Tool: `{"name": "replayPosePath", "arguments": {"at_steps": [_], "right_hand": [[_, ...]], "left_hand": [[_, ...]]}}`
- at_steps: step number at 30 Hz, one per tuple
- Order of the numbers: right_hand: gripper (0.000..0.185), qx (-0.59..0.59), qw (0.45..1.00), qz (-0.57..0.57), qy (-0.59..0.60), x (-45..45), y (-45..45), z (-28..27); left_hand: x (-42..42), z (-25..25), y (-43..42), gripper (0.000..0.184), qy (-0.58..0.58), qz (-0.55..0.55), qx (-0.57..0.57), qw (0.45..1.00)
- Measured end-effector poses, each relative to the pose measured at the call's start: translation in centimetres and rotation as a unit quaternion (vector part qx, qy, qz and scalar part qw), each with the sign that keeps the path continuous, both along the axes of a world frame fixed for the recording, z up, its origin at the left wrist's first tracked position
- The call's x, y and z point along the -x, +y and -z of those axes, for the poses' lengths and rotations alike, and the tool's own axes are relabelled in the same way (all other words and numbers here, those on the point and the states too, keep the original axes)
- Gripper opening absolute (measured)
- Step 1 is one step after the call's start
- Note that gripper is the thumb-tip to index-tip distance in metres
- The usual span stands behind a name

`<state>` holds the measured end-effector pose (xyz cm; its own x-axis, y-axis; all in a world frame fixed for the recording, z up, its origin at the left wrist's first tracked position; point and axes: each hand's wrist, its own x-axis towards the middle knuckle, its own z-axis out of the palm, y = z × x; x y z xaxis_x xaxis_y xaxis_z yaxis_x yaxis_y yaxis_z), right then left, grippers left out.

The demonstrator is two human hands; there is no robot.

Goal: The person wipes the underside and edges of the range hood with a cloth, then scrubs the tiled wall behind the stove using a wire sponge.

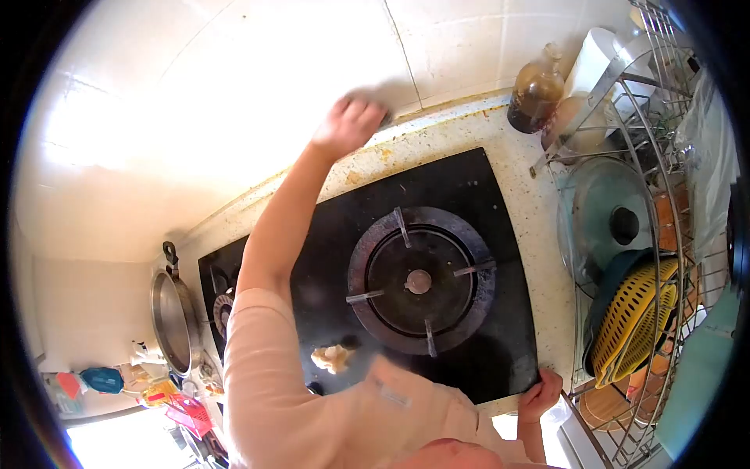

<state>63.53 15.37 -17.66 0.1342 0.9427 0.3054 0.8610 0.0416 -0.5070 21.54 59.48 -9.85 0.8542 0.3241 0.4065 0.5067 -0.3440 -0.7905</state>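
Note:
My left hand [348, 125] reaches up to the tiled wall [461, 47] behind the stove, with its fingers curled. Beneath those fingers shows a dark, blurred pad-like thing [383, 114], pressed to or very near the tiles. At the near right corner of the black gas cooktop [512, 328], my right hand [541, 393] has its fingers bent over the counter edge. A crumpled, pale yellowish lump [332, 358] lies on the cooktop by my body; its kind is unclear. The large round burner [419, 281] is right of my left arm.
A brown glass bottle [537, 90] stands at the back right. Beside it a wire rack [664, 141] holds a glass lid [613, 215] and yellow baskets [634, 320]. To the left is a steel pan [175, 320]. Greasy stains mark the counter's back strip [375, 160].

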Motion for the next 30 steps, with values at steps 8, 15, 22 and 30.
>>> {"name": "replayPosePath", "arguments": {"at_steps": [8, 15, 22, 30], "right_hand": [[0.02, 0.005, 1.0, 0.018, 0.004, 0.7, 0.6, -0.7], [0.02, -0.009, 1.0, 0.007, 0.01, 0.3, 0.4, -0.3], [0.019, -0.018, 1.0, 0.012, 0.003, 0.1, 0.1, 0.1], [0.019, -0.052, 0.998, 0.025, 0.031, 0.4, 0.1, -0.1]], "left_hand": [[3.0, -7.4, -1.5, 0.026, -0.113, -0.005, -0.001, 0.994], [3.4, -3.5, -1.7, 0.019, -0.026, -0.039, -0.008, 0.999], [0.9, 0.7, -0.7, 0.013, -0.027, 0.017, 0.042, 0.999], [4.6, -4.8, -7.5, 0.02, -0.255, -0.126, 0.097, 0.954]]}}
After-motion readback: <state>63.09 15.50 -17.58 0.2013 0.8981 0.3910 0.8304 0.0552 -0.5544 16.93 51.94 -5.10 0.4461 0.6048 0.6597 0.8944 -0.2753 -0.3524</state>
